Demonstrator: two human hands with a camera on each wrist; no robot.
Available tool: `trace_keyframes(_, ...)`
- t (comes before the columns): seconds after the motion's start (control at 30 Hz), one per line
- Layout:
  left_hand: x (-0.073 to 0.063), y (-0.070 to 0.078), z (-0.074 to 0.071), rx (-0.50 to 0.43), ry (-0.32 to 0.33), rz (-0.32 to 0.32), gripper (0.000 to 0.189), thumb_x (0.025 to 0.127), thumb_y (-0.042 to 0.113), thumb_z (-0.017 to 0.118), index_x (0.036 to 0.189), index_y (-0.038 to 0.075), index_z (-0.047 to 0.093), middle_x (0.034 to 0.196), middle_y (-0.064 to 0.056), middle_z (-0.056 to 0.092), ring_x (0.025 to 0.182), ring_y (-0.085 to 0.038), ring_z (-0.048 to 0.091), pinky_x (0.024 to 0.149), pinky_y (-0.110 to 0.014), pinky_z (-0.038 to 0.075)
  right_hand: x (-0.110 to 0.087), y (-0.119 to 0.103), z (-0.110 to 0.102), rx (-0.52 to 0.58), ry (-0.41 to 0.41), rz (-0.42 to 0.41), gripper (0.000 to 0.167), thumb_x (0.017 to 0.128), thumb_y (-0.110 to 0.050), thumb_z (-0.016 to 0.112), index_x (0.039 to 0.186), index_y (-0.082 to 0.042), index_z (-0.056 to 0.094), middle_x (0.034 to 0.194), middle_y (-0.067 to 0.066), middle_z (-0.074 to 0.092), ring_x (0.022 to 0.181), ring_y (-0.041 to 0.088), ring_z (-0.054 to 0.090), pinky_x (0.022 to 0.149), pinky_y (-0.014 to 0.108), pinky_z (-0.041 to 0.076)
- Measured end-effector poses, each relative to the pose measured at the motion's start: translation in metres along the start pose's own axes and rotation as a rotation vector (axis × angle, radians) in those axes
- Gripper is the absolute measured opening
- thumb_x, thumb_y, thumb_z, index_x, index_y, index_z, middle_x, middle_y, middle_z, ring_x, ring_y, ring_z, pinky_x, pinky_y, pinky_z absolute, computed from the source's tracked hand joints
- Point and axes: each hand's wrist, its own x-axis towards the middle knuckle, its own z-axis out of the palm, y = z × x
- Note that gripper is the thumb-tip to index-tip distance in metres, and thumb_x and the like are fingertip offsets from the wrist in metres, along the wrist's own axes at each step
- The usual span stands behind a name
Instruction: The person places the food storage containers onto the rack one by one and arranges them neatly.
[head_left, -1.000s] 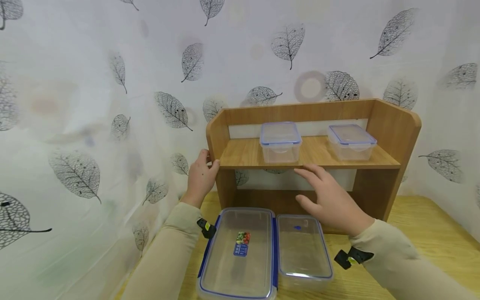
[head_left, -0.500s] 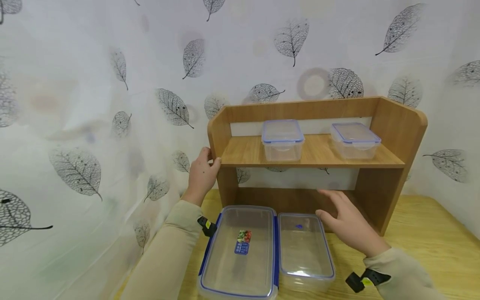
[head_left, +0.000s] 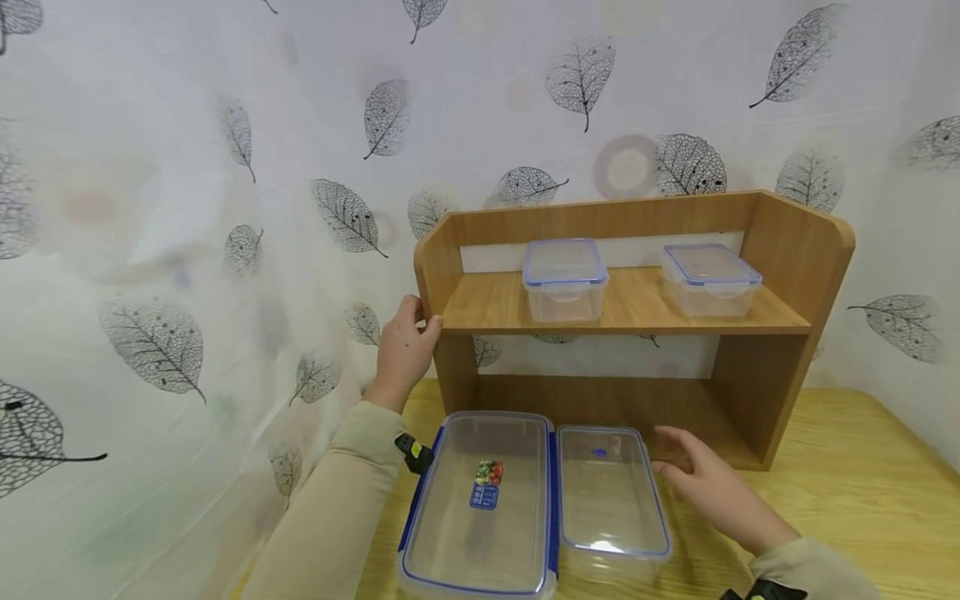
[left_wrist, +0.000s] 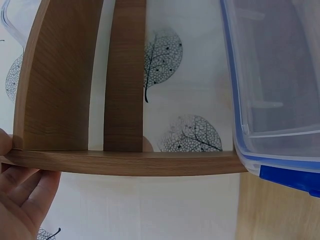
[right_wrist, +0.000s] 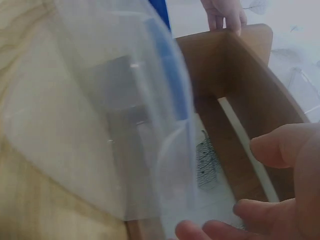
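Note:
My left hand (head_left: 403,352) grips the left side panel of a wooden desktop shelf (head_left: 626,323), fingers on its outer face and thumb near the front edge. That hand (left_wrist: 31,200) curls over the panel edge in the left wrist view. My right hand (head_left: 711,482) hovers over the table, right beside the smaller clear food container (head_left: 611,500), fingers loosely bent and holding nothing. In the right wrist view its fingers (right_wrist: 265,212) spread apart near the container wall. Left of it stands a larger clear food container (head_left: 480,542) with blue side clips and a label.
Two small lidded containers stand on the upper board: one left of middle (head_left: 565,292), one at the right (head_left: 708,287). The yellow wood-grain table (head_left: 862,483) extends right of the shelf. A leaf-print sheet (head_left: 225,150) lines the back and sides.
My right hand has moved down and to the right, from the upper board's front edge to beside the smaller food container. My left hand has stayed on the side panel.

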Motion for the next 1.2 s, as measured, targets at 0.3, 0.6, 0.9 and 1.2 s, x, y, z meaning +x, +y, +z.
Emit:
trace_keyframes(0.3,0.0,0.002,-0.001,-0.002,-0.004,-0.008,0.034,0.104,0.032,0.055,0.13,0.011,0.053,0.136,-0.014,0.062,0.118,-0.033,0.064,0.093,-0.048,0.056,-0.008,0.021,0.009,0.288,-0.128,0.107,0.061,0.1,-0.012,0.054,0.15,0.012,0.03,0.131,0.026,0.054,0.092,0.023,0.061,0.072,0.035,0.059)
trace_keyframes(0.6,0.001,0.001,0.0,0.002,0.0,0.004,0.033,0.103,0.031,0.054,0.128,0.01,0.053,0.134,-0.015,0.063,0.116,-0.034,0.065,0.093,-0.048,0.056,-0.01,0.029,0.013,0.411,-0.276,0.088,0.071,0.106,-0.02,0.05,0.15,0.02,0.011,0.106,0.02,0.067,0.087,0.028,0.068,0.072,0.038,0.061)
trace_keyframes(0.9,0.0,0.001,-0.002,-0.005,0.001,-0.007,0.034,0.103,0.031,0.055,0.129,0.009,0.053,0.135,-0.015,0.063,0.118,-0.033,0.064,0.094,-0.047,0.056,-0.01,0.034,0.019,0.572,-0.36,0.1,0.077,0.107,-0.021,0.051,0.151,0.019,0.002,0.101,0.018,0.069,0.089,0.033,0.07,0.077,0.044,0.061)
trace_keyframes(1.2,0.0,0.0,0.001,0.002,0.001,-0.008,0.035,0.103,0.032,0.055,0.129,0.009,0.053,0.136,-0.016,0.062,0.119,-0.033,0.063,0.094,-0.047,0.056,-0.009,0.037,0.02,0.614,-0.374,0.117,0.077,0.107,-0.022,0.049,0.152,0.016,0.0,0.105,0.015,0.066,0.091,0.03,0.069,0.078,0.045,0.061)
